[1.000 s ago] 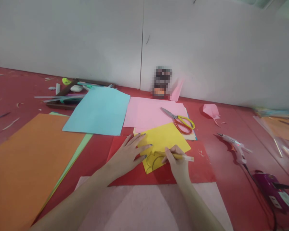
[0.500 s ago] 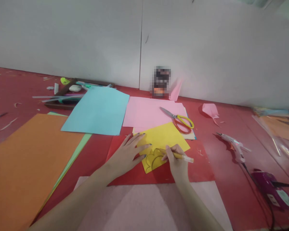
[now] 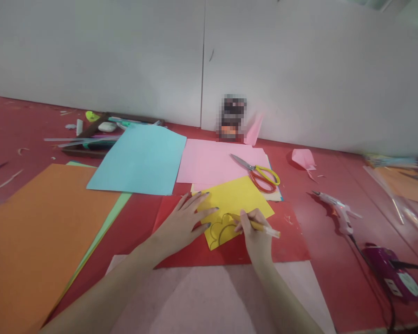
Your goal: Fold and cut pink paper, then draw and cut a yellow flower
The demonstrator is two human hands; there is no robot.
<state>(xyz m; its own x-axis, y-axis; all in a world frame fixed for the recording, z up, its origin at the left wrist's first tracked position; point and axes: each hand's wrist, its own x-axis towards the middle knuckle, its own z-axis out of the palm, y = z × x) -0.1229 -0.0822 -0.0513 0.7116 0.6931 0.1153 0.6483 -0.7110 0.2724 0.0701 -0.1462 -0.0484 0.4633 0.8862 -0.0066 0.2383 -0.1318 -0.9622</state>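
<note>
A yellow sheet of paper lies tilted over a red sheet, its lower corner bearing a dark scalloped outline beside an arc. My left hand rests flat on the yellow sheet's left side, fingers spread. Pinched in my right hand is a pen with a yellowish barrel and a clear end, its tip on the drawn curve. Just beyond the yellow sheet, scissors with one yellow and one red handle lie on pink paper, blades pointing left.
Left are a blue sheet, orange paper and a dark tray of stationery. To the right lie a glue gun, a purple power socket box with cords and a pink paper piece. A wall closes the back.
The camera view has shifted very slightly. Both hands keep almost the same places, with the pen tip still at the scalloped line; any added line is too small to make out.
</note>
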